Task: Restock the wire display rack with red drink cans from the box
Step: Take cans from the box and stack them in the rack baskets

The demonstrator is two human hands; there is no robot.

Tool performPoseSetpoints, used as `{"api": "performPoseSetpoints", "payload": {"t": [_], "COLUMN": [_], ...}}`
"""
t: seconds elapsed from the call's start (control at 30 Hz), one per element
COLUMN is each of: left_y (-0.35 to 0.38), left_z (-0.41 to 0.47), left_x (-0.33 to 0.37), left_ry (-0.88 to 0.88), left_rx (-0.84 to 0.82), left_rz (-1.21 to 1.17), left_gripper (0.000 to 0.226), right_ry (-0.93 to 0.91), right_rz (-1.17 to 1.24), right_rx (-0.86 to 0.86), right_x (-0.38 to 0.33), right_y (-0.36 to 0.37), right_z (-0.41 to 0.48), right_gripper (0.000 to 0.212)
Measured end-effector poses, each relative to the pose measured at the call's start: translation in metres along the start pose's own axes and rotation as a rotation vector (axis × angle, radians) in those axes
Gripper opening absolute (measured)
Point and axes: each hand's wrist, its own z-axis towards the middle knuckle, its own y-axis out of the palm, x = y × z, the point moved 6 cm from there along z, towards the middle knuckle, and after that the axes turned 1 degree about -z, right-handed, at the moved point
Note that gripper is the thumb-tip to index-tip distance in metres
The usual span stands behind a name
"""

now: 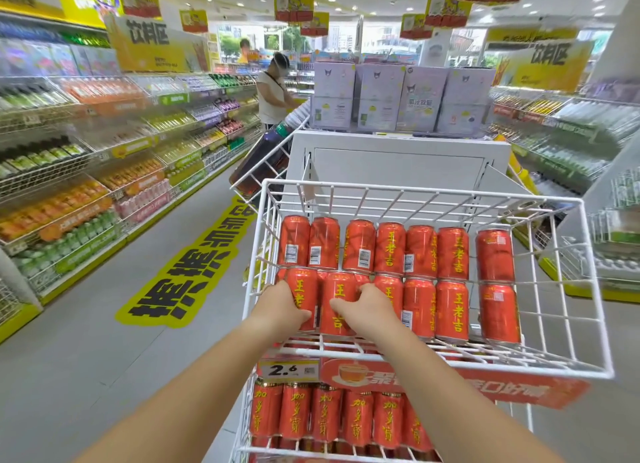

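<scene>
My left hand (282, 307) holds one red can (304, 294) and my right hand (369, 312) holds the next can (341, 298) in the wire rack's top basket (420, 190), and a crooked push could make the row roll.

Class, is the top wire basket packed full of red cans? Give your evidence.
Not full: in the wire basket, red cans form two rows, with a gap beside the rightmost column.

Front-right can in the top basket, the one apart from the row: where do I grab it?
Probably round the middle of the front-right can, coming from above: it lies on its side, with a gap to its left neighbour and bare basket floor to its right, so fingers fit down both flanks.
</scene>
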Motion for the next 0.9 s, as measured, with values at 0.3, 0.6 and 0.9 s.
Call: {"api": "performPoseSetpoints", "payload": {"t": [0.3, 0.6, 0.9], "left_y": [-0.002, -0.020, -0.023], "left_z": [-0.012, -0.072, -0.137], "left_x": [0.007, 0.032, -0.001], "left_ry": [0.042, 0.361, 0.593], "left_rx": [0.023, 0.045, 0.141], "left_rz": [0.136, 0.551, 0.834], "left_gripper": [0.048, 0.083, 0.098], "right_ry": [-0.026, -0.295, -0.424], "right_rz": [-0.102, -0.660, -0.795], "right_rx": [-0.029, 0.083, 0.255], "right_x": [-0.002, -0.017, -0.003], "right_y": [-0.004, -0.019, -0.014], "right_z": [-0.011, -0.060, -0.154], "right_gripper": [0.045, 0.069, 0.077]}}
